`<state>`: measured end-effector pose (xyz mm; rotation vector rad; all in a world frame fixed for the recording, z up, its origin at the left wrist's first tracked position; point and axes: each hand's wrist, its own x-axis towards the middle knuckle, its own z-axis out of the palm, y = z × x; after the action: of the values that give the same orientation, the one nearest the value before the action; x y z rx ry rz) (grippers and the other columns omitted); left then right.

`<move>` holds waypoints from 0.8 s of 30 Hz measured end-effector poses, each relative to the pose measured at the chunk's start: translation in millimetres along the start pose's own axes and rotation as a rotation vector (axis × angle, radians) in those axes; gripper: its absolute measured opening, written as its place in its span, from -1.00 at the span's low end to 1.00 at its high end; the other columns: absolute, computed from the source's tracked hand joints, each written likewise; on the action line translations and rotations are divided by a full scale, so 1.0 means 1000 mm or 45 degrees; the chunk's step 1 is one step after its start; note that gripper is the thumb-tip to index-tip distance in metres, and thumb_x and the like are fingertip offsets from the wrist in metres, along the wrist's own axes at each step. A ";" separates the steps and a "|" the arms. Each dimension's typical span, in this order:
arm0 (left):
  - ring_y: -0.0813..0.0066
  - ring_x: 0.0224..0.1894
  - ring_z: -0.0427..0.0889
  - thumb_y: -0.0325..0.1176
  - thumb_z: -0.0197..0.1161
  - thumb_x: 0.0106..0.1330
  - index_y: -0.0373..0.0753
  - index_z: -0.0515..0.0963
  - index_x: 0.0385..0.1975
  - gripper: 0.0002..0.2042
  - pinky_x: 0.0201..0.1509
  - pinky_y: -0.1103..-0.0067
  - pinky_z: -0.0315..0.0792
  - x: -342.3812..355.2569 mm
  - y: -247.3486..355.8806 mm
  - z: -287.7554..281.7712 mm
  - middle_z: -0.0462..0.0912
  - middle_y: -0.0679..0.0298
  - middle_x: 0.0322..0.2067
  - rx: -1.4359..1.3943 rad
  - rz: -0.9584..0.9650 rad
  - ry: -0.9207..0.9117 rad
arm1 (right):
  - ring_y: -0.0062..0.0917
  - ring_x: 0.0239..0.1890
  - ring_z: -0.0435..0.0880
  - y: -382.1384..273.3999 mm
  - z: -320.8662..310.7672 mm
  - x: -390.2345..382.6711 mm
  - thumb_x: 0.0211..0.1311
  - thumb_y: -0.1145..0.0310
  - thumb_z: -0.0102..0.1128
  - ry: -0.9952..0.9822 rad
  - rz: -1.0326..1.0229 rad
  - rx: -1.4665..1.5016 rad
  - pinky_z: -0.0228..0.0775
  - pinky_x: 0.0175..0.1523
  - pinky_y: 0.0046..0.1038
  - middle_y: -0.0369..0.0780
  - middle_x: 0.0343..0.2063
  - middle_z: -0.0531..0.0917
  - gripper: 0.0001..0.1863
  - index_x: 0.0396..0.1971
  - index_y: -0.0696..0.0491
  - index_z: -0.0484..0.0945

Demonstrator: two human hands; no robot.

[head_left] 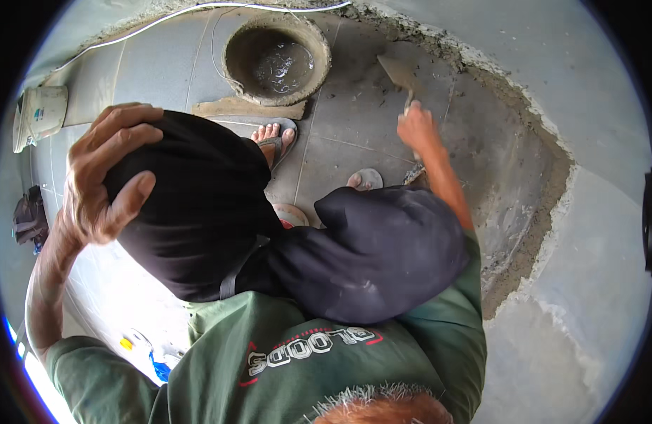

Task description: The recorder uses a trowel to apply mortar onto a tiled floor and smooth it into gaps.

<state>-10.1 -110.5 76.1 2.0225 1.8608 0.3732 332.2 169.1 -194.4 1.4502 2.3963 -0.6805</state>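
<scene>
My right hand (419, 131) is wrapped round the handle of a trowel (399, 73). Its pointed blade is angled up and to the left, low over the grey tiled floor (361, 92); whether it touches the tiles I cannot tell. To the trowel's left stands a round mortar tub (323, 60), its rim crusted and some wet, shiny residue at its bottom. My left hand (110, 173) rests over my bent left knee, fingers curved and thumb apart, with no tool in it.
A rough mortar strip (548, 184) runs along the wall's foot at the right. A wooden board (252, 108) lies before my sandalled foot (275, 141). A white bucket (42, 113) and a dark cloth bundle (31, 219) are at left. A white cable (192, 10) follows the far edge.
</scene>
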 end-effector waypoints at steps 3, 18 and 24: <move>-0.05 -0.06 0.57 -0.13 0.17 0.09 -0.42 0.54 -0.29 -0.59 0.01 0.24 0.47 0.008 -0.003 0.001 0.57 -0.10 -0.14 0.022 0.006 -0.019 | 0.04 -0.05 0.59 -0.013 -0.005 0.072 0.13 0.38 0.05 -0.083 0.041 -0.080 0.44 0.06 -0.12 0.21 -0.20 0.61 -0.65 -0.19 0.35 0.52; -0.12 0.03 0.54 -0.10 0.12 0.13 -0.33 0.54 -0.20 -0.59 0.07 0.08 0.44 0.003 -0.021 0.001 0.55 -0.10 -0.05 -0.035 0.040 -0.147 | -0.57 -0.74 0.37 -0.038 -0.144 0.124 0.22 0.39 0.12 -0.227 0.223 0.129 0.11 -0.75 -0.44 -0.23 -0.71 0.41 -0.82 -0.43 0.19 0.39; -0.05 -0.05 0.59 -0.17 0.16 0.06 -0.34 0.58 -0.30 -0.65 -0.01 0.17 0.51 0.005 -0.017 0.002 0.59 -0.08 -0.14 0.029 0.051 -0.039 | -0.59 -0.71 0.39 -0.027 -0.143 0.082 0.26 0.38 0.09 -0.198 0.218 0.024 0.12 -0.75 -0.46 -0.23 -0.68 0.42 -0.79 -0.48 0.16 0.34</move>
<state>-24.2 -105.1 66.1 2.0717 1.8162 0.3311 272.4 294.2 -101.8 1.5283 2.1275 -0.7460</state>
